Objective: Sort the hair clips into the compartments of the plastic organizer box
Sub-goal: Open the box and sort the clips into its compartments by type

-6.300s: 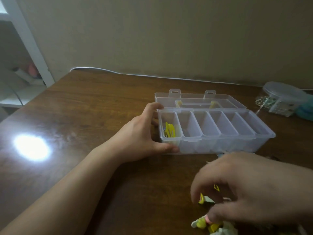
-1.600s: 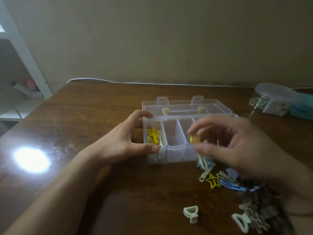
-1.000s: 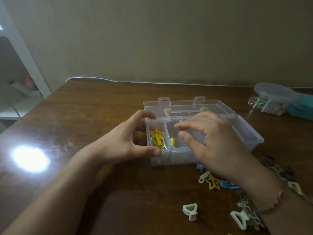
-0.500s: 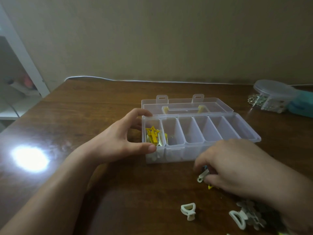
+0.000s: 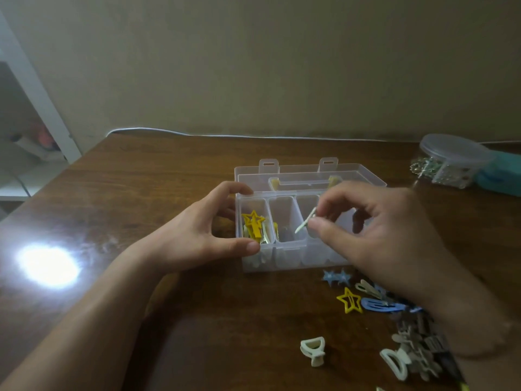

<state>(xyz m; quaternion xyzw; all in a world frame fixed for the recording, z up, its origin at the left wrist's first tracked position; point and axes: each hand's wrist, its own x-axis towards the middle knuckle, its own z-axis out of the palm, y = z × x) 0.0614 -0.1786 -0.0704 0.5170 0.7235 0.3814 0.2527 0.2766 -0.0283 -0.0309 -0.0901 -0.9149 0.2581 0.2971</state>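
Right hand (image 5: 375, 230) hides the organizer box's (image 5: 284, 258) right compartments.

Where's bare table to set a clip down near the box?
Free: the table left of the organizer box beyond the left hand, and the strip behind its lid. Crowded: front right, where loose hair clips pile under the right hand.
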